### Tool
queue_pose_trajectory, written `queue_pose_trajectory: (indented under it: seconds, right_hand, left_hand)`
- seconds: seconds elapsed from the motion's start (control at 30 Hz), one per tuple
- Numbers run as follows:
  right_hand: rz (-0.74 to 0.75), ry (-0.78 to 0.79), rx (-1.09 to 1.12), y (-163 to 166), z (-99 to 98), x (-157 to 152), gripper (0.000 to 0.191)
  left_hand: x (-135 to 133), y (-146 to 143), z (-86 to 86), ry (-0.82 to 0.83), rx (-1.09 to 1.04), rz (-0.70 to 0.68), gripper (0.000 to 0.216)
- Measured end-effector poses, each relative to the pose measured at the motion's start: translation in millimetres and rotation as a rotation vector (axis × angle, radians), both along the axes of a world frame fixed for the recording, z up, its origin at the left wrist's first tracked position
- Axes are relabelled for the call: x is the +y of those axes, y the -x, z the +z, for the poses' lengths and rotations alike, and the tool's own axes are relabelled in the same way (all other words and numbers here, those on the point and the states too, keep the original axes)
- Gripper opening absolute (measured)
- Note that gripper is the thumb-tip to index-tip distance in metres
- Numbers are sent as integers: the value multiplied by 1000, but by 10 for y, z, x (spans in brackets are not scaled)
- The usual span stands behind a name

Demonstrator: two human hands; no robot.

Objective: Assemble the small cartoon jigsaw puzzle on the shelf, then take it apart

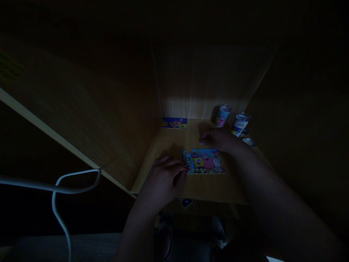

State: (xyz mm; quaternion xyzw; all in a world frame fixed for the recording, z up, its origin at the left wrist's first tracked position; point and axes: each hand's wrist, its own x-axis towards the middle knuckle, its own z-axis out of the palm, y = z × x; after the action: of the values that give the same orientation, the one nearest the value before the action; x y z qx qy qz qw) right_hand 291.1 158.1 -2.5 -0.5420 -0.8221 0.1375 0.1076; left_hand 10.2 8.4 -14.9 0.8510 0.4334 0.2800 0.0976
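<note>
A colourful cartoon jigsaw puzzle lies flat on the light wooden desk. My left hand rests at its left edge, fingertips on the pieces there. The hand hides that edge, and I cannot tell whether it grips a piece. My right hand lies just above the puzzle's far edge, fingers pointing left and close together. Nothing shows clearly in it. At the back of the desk, against the wall, lies a card with a similar cartoon picture.
Two printed cups stand in the far right corner, with a small round metal lid near them. Wooden walls enclose the desk. A white cable hangs at the left, and a small device glows blue below the desk edge.
</note>
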Motion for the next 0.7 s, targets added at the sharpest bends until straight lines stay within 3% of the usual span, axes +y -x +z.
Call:
queue_pose_trajectory:
  seconds: [0.37, 0.47, 0.7]
  right_hand:
    - [45, 20, 75, 24, -15, 1, 5]
    - [77, 44, 200, 76, -38, 12, 4]
    - [146, 215, 610, 187, -41, -6, 29]
  left_hand:
    - [-6, -12, -16, -6, 6, 4, 13]
    - [-3, -5, -13, -8, 2, 7, 12]
    - [-1, -21, 18, 7, -11, 1, 14]
